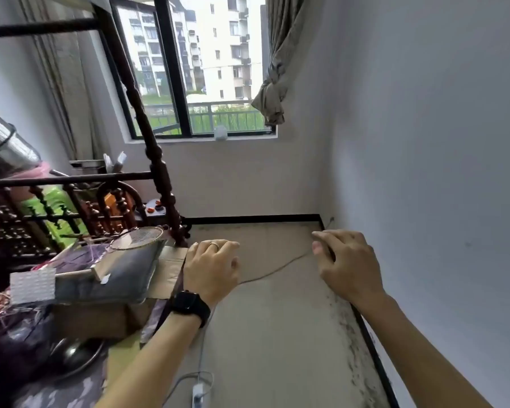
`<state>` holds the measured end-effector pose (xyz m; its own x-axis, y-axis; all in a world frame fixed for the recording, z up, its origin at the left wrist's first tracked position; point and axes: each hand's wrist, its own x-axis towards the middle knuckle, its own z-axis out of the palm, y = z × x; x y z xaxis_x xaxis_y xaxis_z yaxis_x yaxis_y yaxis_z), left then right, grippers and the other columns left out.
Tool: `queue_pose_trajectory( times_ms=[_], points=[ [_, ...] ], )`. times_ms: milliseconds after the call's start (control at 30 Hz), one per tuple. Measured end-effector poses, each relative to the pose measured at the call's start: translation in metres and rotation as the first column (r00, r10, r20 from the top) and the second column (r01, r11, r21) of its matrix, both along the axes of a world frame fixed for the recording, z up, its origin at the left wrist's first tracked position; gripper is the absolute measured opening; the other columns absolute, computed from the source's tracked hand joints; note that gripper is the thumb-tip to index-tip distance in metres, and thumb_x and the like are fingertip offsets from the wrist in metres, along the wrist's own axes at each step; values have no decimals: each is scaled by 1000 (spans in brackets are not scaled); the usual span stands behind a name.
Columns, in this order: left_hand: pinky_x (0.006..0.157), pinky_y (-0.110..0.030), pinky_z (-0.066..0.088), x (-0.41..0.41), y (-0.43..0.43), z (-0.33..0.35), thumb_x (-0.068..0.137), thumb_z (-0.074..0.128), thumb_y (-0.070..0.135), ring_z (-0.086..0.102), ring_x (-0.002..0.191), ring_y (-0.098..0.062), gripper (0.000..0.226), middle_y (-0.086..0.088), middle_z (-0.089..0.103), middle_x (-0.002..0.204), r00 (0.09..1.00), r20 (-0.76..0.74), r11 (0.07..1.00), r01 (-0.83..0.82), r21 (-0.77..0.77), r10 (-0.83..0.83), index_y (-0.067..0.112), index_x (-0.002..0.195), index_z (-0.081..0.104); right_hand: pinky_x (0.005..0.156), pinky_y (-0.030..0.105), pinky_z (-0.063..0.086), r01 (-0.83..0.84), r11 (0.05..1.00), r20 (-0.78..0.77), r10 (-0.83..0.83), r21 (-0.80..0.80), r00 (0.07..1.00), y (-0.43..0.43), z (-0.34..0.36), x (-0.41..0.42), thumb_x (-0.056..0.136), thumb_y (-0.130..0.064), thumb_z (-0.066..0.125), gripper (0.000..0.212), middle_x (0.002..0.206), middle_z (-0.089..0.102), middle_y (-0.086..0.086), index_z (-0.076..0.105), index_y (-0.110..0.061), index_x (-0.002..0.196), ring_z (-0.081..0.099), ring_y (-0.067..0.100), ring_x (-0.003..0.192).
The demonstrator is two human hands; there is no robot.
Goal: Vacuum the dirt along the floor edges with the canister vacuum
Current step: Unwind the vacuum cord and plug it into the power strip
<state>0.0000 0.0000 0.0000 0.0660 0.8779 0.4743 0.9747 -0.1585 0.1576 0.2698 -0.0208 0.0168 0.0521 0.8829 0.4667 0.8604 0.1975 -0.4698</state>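
A: Head view, only one angle on offer. Both hands were out over the floor (277, 319), mid-frame. The left hand (211, 267), with a black watch (190, 307) on the wrist, had its fingers curled loosely together, holding nothing that could be made out.

B: And the right hand (346, 265)?

A: Higher and further right, its fingertips (318, 238) drawn together near the thin grey cord (277, 267). Whether they were actually pinching it, he couldn't tell.

B: Where was the vacuum?

A: Nowhere in frame. No canister, hose or nozzle showed.

B: The dirt, then?

A: That was plain: a dark speckled band of dirt (351, 348) lay along the black baseboard (374, 354), lower right of the frame. It ran lengthwise from the near edge up toward the far corner, and it sat below and behind the right hand.

B: So the right hand was nearer.

A: Clearly, the left was well apart. A white power strip (198, 393) lay at bottom centre. Likely the cord needed clearing first, since it crossed the floor toward that corner.
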Motion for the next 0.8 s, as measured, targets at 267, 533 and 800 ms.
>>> queue_pose_trajectory(
  times_ms=[267,533,800],
  points=[
    [107,-38,32,11,53,-66,87,61,35,57,114,-17,27,11,67,117,999,31,993,-40,-111,43,35,113,69,105,35,35,-13,989,17,16,-144,1000,63,-69,7,103,-35,57,29,131,67,-10,73,-31,126,46,17,132],
    [106,-37,34,3,194,-93,87,60,37,57,114,-19,29,7,68,117,998,57,985,-17,-170,27,34,115,69,104,41,39,-23,980,12,25,-200,1000,202,-102,-10,102,-35,58,26,125,70,-11,73,-31,122,48,17,129],
    [107,-33,27,-11,343,-92,88,54,40,53,117,-15,32,12,63,123,1000,11,972,-24,-232,27,38,119,65,107,40,39,-27,966,47,41,-257,998,346,-105,-32,102,-35,57,27,126,71,-9,74,-29,123,51,20,129]
  ],
)
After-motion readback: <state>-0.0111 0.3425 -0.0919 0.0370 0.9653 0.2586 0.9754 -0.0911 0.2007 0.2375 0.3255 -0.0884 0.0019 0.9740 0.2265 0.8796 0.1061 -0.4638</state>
